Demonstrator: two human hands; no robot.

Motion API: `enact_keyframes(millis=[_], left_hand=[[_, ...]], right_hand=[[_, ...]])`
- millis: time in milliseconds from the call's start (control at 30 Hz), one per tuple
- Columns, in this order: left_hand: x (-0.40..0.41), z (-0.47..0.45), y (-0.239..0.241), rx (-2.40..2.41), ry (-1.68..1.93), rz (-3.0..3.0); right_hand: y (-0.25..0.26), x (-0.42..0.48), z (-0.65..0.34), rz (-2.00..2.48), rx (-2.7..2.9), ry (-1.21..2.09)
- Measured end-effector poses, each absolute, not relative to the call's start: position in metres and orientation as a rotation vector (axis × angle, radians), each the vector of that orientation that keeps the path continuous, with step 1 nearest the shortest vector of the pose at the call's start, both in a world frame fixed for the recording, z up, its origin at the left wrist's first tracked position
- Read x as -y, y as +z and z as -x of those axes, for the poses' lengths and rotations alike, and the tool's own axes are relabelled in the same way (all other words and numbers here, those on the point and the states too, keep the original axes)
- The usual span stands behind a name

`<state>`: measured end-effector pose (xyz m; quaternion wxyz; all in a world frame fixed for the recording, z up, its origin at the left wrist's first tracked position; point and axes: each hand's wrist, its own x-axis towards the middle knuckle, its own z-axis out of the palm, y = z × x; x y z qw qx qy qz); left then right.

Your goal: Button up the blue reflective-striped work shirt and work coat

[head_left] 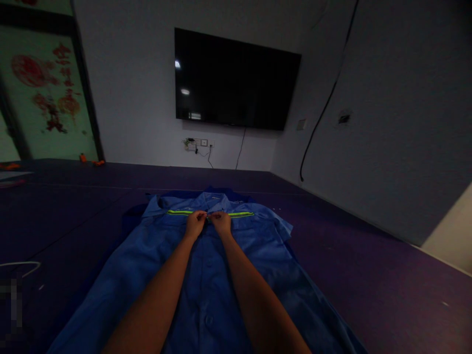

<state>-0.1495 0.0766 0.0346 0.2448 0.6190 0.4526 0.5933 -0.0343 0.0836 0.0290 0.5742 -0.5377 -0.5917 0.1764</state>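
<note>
A blue short-sleeved work shirt (254, 246) lies spread out, front side up, with its collar (216, 197) at the far end. A yellow-green stripe (241, 215) crosses its chest. At the front opening, in line with that stripe, my left hand (195, 225) pinches the shirt's edge. Close beside it, my right hand (221, 223) has its fingertips pressed together on the opposite side of the opening. The fingers hide the exact spot being gripped. Lower down the front a button (209, 320) shows. Darker blue cloth (133, 219) sticks out from underneath the shirt.
The shirt rests on a dark purple floor covering (332, 275). A white cable (22, 263) lies at left, and small orange objects (98, 162) sit by the door (55, 98). A television (236, 78) hangs on the far wall; a black cable (320, 123) dangles at right.
</note>
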Motion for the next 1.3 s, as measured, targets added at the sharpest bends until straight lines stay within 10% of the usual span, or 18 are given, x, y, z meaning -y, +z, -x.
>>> enact_keyframes(millis=[1300], left_hand=[[-0.0812,0.1498,0.0338,-1.375,1.543,-1.771]], right_hand=[[0.025,-0.0901,0.0337,1.316,1.457,0.395]])
